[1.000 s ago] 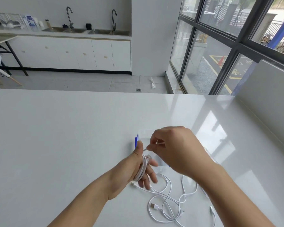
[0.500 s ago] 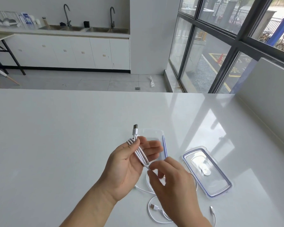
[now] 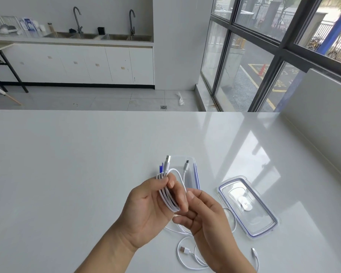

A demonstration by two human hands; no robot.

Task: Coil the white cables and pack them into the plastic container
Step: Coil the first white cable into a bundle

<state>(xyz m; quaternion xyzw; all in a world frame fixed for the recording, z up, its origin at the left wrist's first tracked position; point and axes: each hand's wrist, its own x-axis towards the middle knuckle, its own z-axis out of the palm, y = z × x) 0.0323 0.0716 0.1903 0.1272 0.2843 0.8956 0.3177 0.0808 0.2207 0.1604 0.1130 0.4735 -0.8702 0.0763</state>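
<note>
My left hand (image 3: 146, 211) holds a coiled white cable (image 3: 168, 196) above the table, palm up, thumb pressing the loops. Its USB plug (image 3: 167, 161) and a smaller plug (image 3: 186, 165) stick up past the fingers. My right hand (image 3: 207, 221) pinches the free strand of that cable at the coil's right side. Behind the hands lies the clear plastic container (image 3: 193, 174) with blue clips, partly hidden. Its lid (image 3: 248, 205) lies flat to the right. Another white cable (image 3: 187, 255) lies loose on the table under my right wrist.
The white table (image 3: 67, 174) stretches wide to the left and far side. A low white wall (image 3: 323, 107) borders the right edge. Beyond are floor, cabinets with sinks, and large windows.
The head has moved slightly. The cable's free end with the small plug now stands up beside the USB plug, and my right hand has moved up to the coil's right side.
</note>
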